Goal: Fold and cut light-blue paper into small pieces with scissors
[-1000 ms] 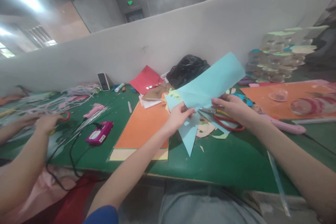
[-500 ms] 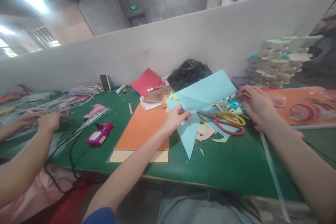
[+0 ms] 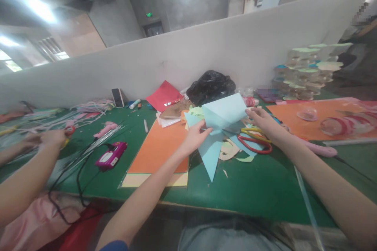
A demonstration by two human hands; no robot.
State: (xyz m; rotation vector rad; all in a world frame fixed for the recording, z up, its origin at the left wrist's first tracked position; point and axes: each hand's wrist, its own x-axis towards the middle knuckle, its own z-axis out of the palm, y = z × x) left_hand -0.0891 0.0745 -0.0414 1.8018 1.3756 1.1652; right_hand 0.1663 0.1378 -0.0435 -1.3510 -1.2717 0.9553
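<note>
A sheet of light blue paper (image 3: 225, 113) is raised above the table, its upper part curving toward me. My left hand (image 3: 198, 136) pinches it at the lower left, thumb against fingers. At the right edge of this sheet, my right hand (image 3: 260, 119) has its thumb and fingers closed on the paper. Beneath lies another pointed piece of blue paper (image 3: 211, 157). Scissors with one red and one yellow handle (image 3: 255, 143) rest just right of it, their blades partly covered. Paper scraps (image 3: 229, 150) lie under the scissors.
Orange sheets (image 3: 161, 145) lie left of my left hand. Behind are a black plastic bag (image 3: 210, 86) and red paper (image 3: 164, 96). A pink glue gun (image 3: 319, 148) and translucent stick (image 3: 308, 200) are by my right forearm. A co-worker's hands (image 3: 50, 139) work at far left.
My right hand has moved left to the paper's edge. The blue sheet's upper right part has come down and curled toward me. My left hand stays nearly in place.
</note>
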